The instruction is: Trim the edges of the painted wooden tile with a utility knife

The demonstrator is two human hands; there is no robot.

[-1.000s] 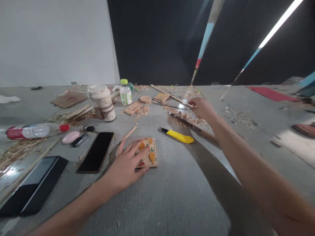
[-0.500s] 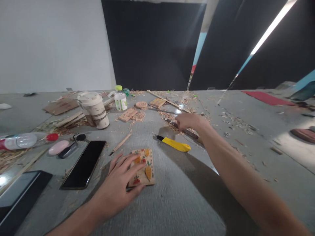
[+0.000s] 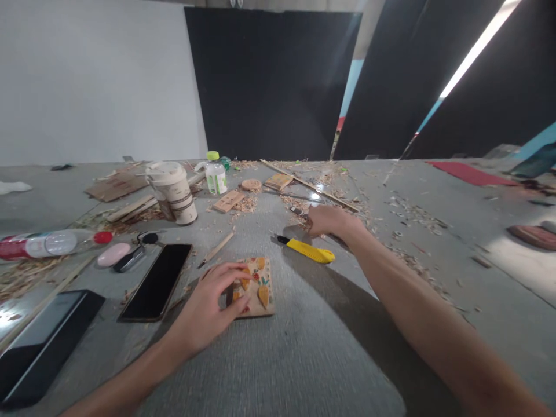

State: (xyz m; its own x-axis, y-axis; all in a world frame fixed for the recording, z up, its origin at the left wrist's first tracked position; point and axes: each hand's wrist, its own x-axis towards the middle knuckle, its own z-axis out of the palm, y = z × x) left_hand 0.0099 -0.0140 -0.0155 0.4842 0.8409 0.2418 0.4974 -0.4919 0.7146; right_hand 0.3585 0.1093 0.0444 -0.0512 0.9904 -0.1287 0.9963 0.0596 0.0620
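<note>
My left hand (image 3: 217,295) rests over the left part of a square wooden block (image 3: 256,307) carved and painted with orange and red fruit. Its fingers are bent and the thumb lies apart from them, touching the block's face. Farther off, my right hand (image 3: 325,220) is closed over a long, narrow dark tool (image 3: 299,212) lying among shavings; only its far end shows, so its kind is unclear. A yellow utility knife (image 3: 309,251) lies between the two hands. Left of the block is a thin wooden-handled carving tool (image 3: 216,250).
At left lie a phone (image 3: 158,284), a dark device (image 3: 47,347), a pink oval object (image 3: 113,255) and a plastic bottle (image 3: 54,243). Behind stand a paper cup (image 3: 176,194) and a green-capped bottle (image 3: 216,176), near carved wooden pieces (image 3: 229,201), a long strip (image 3: 313,186) and shavings.
My left hand has drawn back slightly leftward on the block, its fingers now more bent, showing more of the painted face. My right hand has shifted slightly left along the dark tool.
</note>
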